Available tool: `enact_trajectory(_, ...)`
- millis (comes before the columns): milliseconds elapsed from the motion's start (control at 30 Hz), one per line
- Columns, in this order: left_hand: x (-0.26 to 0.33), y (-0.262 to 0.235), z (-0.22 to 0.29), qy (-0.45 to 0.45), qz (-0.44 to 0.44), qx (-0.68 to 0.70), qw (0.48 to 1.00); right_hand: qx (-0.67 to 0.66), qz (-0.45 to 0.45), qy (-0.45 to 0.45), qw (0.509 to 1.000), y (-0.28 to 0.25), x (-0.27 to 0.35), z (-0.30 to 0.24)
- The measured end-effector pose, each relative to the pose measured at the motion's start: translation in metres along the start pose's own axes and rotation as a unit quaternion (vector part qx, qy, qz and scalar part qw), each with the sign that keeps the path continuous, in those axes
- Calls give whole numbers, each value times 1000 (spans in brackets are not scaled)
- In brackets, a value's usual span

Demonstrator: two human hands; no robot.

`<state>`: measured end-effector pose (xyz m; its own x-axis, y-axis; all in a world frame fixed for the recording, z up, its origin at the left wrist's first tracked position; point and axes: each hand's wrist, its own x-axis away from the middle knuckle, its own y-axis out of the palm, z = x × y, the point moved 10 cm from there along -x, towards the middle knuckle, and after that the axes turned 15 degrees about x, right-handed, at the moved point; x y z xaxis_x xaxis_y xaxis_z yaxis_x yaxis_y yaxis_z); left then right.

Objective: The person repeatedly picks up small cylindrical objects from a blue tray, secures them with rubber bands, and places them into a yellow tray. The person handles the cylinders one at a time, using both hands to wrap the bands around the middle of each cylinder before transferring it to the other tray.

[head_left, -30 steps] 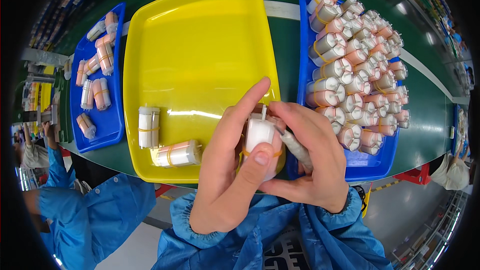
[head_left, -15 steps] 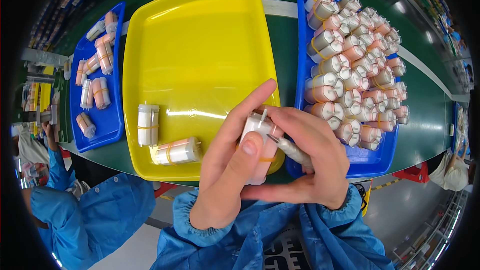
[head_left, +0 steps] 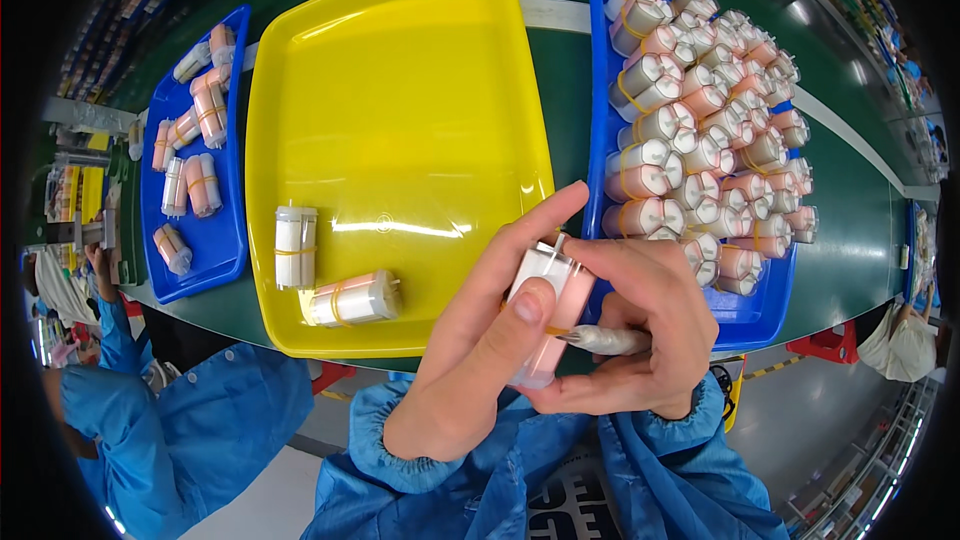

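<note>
A clear plastic twin-tube bundle point(head_left: 572, 302), white on one side and pink on the other, is between my hands, tilted in front of my chest. My left hand point(head_left: 478, 348) is closed on it, thumb across its front. My right hand point(head_left: 668, 315) grips a thin pointed metal tool point(head_left: 612, 341) with a whitish wrapped handle; its fingers also touch the bundle's top and lower end. The tool's tip meets the yellow rubber band point(head_left: 560, 332) around the bundle. Part of the band is hidden by my left thumb.
A yellow tray point(head_left: 400, 70) before me holds two banded bundles at its near left. At right, a blue tray point(head_left: 745, 310) is heaped with similar bundles. Another blue tray point(head_left: 225, 240) at left carries several more. A co-worker's blue sleeve point(head_left: 190, 410) is at lower left.
Both hands and the bundle have shifted slightly right. The tool has swung lower, its tip moving from near the bundle's top down to the rubber band.
</note>
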<state>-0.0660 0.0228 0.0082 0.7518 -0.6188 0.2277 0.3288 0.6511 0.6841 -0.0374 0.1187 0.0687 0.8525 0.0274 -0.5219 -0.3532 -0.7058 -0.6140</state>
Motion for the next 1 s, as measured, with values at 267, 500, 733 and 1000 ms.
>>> enact_trajectory(267, 8, 3, 38, 168, -38, -145, 974, -38, -1, -28, 999, 0, 2, -6)
enact_trajectory(500, 30, 43, 51, 432, -84, -432, 787, -91, 28, 5, 995, -22, 15, -2)
enact_trajectory(733, 38, 57, 37, 463, -173, -409, 767, 15, -9, 20, 1000, -65, 25, 5)
enact_trajectory(1000, 60, -28, 95, 108, 113, -691, 706, 191, 36, 202, 960, -167, 80, 70)
